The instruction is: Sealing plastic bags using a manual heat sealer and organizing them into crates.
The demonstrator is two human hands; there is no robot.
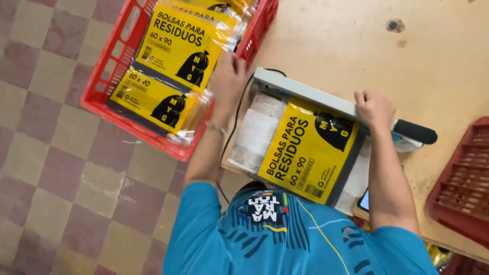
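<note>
Two hands split: right hand point(374, 108) fisted on the sealer bar point(326, 102), pressing it onto the yellow packet point(305, 150) mid-desk; left hand point(227, 76), fingers loosely together, lies on packets in the red crate point(102, 99) off the desk's left edge.

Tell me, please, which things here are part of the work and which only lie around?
In use:
- sealer arm, under right hand
- yellow pack on the sealer
- red crate of packs, left hand reaching

Lying about:
- dark red crate
- phone

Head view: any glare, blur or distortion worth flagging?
Head view: glare streaks the clear wrap of the packets in the red crate; the left hand looks slightly motion-blurred, the right hand on the sealer bar sharper; lighting even, shadows soft.
</note>
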